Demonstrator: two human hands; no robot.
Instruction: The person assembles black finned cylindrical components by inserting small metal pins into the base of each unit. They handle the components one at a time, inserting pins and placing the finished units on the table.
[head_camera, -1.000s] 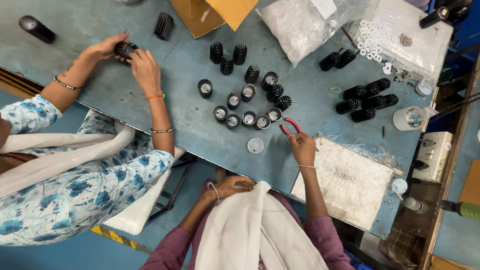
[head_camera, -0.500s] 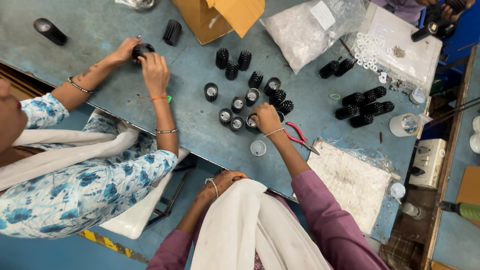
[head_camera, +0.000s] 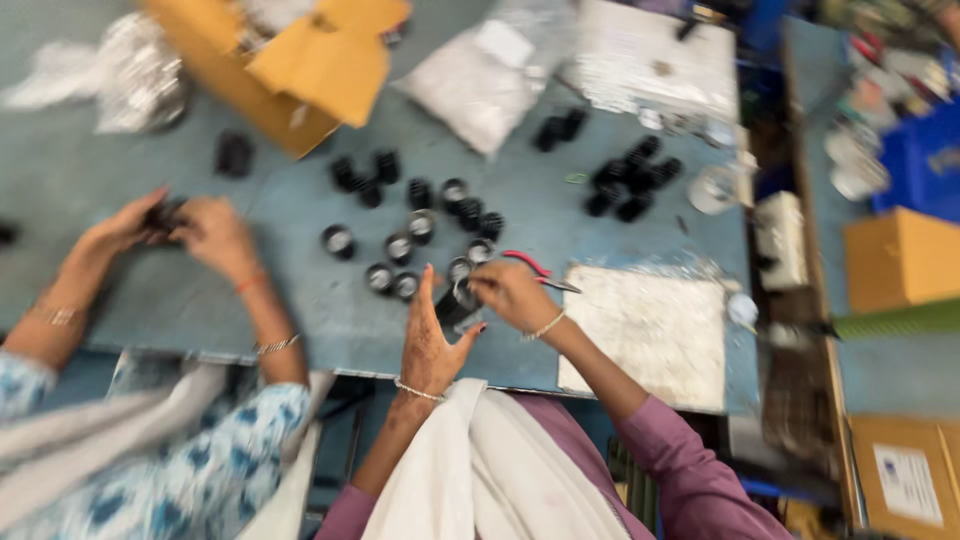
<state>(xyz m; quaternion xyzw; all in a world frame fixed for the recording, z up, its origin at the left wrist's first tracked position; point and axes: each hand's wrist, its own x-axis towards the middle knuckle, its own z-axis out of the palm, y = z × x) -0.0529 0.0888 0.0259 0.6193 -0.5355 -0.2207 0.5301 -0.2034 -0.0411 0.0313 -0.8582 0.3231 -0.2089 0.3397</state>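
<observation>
A: Item one: our left hand, palm raised and fingers spread, touches a black cylindrical part at lower centre. Our right hand pinches its top.

B: Item two: red-handled pliers just right; more black parts above; a co-worker's hands at left.

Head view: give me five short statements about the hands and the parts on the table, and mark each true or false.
1. The left hand and right hand meet around a small black part. True.
2. Red-handled pliers lie on the table beside the right hand. True.
3. The co-worker's hands rest in their lap. False: they are on the table, around a dark part.
4. The cardboard box is blue. False: it is yellow-brown.
5. Loose black cylinders lie on the table. True.
</observation>
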